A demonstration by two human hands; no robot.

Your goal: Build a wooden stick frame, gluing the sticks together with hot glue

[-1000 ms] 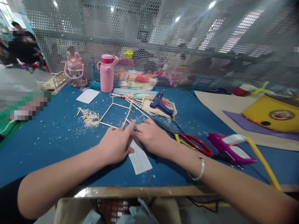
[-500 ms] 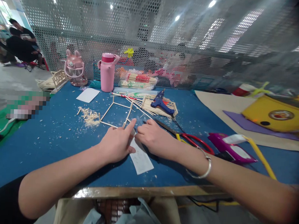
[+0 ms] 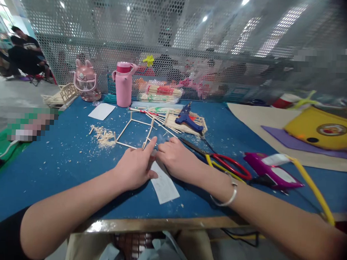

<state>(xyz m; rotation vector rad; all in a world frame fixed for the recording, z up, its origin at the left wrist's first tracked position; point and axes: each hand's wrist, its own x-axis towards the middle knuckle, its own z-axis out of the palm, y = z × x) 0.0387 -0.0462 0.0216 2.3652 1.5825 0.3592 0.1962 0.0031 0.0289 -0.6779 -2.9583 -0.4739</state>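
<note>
My left hand [image 3: 135, 166] rests at the near corner of a thin wooden stick frame [image 3: 131, 121], its index finger pointing forward and its thumb apart. Close against it on the right is my right hand [image 3: 172, 156], its fingers curled together; what they hold, if anything, is hidden. A white paper strip [image 3: 166, 187] lies under and in front of both hands. Left of the frame sits a pile of wood shavings [image 3: 105, 137]. Scissors with red handles [image 3: 232, 164] and a yellow-handled tool [image 3: 210, 160] lie beside my right wrist.
A blue glue gun [image 3: 188, 119] rests on a stick-built piece [image 3: 170, 120] behind my hands. Farther back stand a pink bottle [image 3: 123, 88] and a clear pink bottle [image 3: 86, 83]. On the right are a purple device [image 3: 270, 171] and a yellow pouch [image 3: 321, 127].
My right hand has shifted slightly left, closer to my left hand, and its forearm has moved a little. My left hand stays nearly in place.
</note>
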